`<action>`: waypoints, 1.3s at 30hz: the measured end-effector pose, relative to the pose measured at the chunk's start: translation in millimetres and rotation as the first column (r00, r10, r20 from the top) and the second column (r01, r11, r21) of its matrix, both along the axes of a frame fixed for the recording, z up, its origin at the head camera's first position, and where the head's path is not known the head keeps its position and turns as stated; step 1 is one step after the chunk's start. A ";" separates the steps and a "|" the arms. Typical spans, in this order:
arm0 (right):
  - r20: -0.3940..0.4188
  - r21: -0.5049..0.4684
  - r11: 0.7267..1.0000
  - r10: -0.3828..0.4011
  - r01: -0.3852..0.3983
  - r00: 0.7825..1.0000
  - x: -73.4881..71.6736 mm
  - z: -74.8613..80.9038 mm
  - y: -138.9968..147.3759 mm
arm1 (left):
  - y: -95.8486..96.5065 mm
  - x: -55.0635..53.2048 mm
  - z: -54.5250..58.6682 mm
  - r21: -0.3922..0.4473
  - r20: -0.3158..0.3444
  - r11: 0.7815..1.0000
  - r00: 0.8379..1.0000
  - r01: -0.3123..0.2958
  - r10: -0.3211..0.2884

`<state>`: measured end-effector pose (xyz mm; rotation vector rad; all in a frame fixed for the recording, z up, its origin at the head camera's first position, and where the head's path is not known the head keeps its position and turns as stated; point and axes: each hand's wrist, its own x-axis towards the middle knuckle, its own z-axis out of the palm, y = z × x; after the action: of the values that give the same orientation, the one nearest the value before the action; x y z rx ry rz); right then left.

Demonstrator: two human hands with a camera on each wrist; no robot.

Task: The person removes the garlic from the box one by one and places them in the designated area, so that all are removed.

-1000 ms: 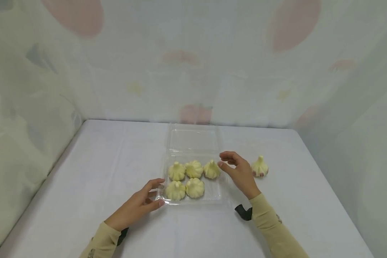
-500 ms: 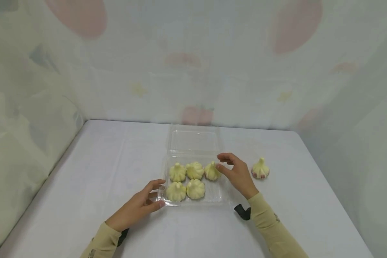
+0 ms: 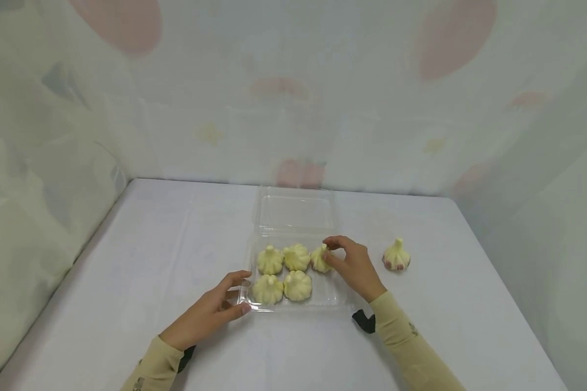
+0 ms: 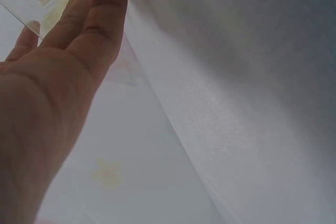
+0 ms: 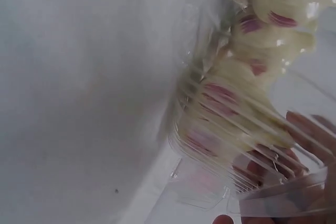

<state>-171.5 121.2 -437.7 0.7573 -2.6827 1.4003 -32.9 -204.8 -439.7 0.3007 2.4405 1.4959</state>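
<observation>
A clear plastic clamshell box [image 3: 323,296] lies open on the white table, holding several pale garlic bulbs [image 3: 268,289] in two rows. My left hand [image 3: 207,315] rests at the box's front left corner, thumb at the front edge and fingers along the side. In the left wrist view its fingers [image 4: 97,30] look nearly straight beside the plastic. My right hand [image 3: 354,266] reaches over the box's right wall and pinches the back right garlic bulb [image 3: 319,260] near its stem. Purple-streaked bulbs [image 5: 218,98] show through the clear wall in the right wrist view.
One more garlic bulb [image 3: 397,256] with reddish markings stands on the table to the right of the box. The raised clear lid [image 3: 295,212] extends toward the back. Patterned cloth walls [image 3: 298,98] enclose the table [image 3: 176,233] behind and at both sides.
My right hand has moved slightly left, its thumb and fingers closing in on the stem of the back right garlic bulb. My left hand stays at the box corner.
</observation>
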 end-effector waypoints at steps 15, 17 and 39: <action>-0.059 0.163 0.986 0.055 -0.045 0.997 -1.8 -7.5 -6.0 | 2.1 0.4 4.5 0.001 0.011 1.000 1.000 -0.008 0.008; -0.052 0.164 0.985 0.071 -0.062 0.996 -1.0 -7.1 -5.9 | 2.3 0.1 4.0 -0.004 0.010 1.000 1.000 -0.008 0.008; -0.028 0.131 0.989 0.075 -0.071 0.997 2.6 -7.4 -4.5 | 0.3 -0.2 1.9 -0.030 -0.021 1.000 1.000 0.003 -0.003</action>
<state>-168.9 116.7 -445.0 0.8892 -2.7696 1.2240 -33.2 -204.5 -437.8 0.3153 2.4747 1.4610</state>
